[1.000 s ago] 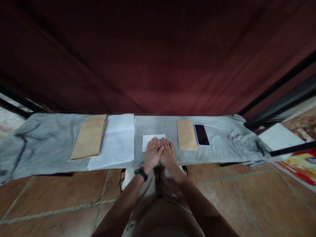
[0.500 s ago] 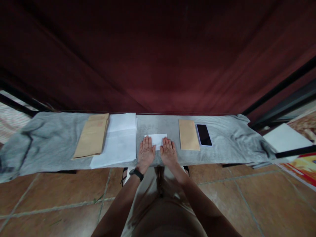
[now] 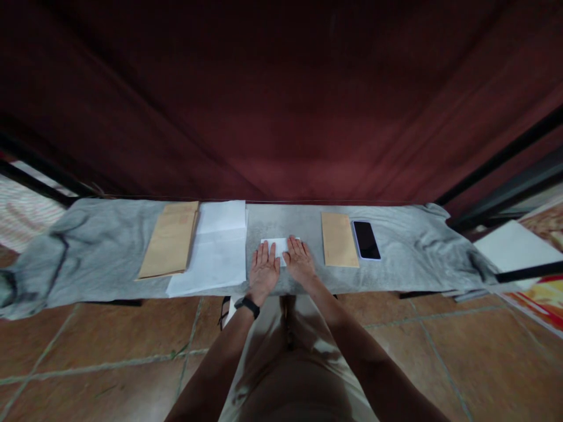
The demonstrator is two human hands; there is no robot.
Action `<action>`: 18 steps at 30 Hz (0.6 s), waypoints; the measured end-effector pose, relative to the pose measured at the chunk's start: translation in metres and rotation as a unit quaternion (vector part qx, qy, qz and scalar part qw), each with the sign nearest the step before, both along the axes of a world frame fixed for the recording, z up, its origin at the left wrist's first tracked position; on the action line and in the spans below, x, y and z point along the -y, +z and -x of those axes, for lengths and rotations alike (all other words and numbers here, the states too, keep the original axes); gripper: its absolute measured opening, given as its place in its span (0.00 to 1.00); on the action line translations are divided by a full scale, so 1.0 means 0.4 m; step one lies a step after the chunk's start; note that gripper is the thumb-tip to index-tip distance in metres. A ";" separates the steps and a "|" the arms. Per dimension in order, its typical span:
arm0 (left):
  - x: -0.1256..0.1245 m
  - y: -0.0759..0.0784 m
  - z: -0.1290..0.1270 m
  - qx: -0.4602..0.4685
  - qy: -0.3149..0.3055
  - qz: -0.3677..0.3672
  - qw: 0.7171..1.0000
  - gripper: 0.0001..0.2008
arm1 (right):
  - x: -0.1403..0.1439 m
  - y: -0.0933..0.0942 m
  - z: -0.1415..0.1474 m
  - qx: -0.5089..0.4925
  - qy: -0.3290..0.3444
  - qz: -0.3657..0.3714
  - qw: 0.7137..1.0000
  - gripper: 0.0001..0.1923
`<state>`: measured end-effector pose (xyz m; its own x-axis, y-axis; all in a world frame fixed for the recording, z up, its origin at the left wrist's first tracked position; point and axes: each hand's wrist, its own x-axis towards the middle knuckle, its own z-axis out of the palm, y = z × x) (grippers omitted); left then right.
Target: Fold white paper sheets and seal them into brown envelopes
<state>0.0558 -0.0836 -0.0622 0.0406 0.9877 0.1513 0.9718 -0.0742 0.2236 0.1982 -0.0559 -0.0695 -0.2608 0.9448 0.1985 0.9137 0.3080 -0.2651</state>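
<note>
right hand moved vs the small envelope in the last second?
Yes. The right hand has shifted right along the folded white paper, away from the left hand and toward the small brown envelope.

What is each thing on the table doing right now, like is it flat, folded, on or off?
Left hand: open, flat on the small white paper.
Right hand: open, flat on it too.
Small white paper: folded small, pressed down.
Phone: screen dark, face up.
Small brown envelope: lying flat.
Large brown envelope: lying flat.
White sheets: creased, spread out.
Grey cloth: wrinkled.
</note>
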 end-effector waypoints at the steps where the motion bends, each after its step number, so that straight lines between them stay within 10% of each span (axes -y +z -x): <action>1: 0.000 -0.002 0.000 0.002 0.002 -0.003 1.000 0.29 | 0.000 -0.001 -0.008 0.000 -0.006 -0.005 1.000 0.28; 18: 0.011 0.017 0.009 -0.010 -0.020 0.008 1.000 0.28 | 0.101 0.024 -0.107 0.034 0.070 -0.017 0.997 0.23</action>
<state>0.0524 -0.0880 -0.0553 0.0827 0.9874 0.1350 0.9725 -0.1096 0.2055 0.2409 -0.0964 -0.0599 -0.4043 0.8910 0.2067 0.8763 0.4421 -0.1916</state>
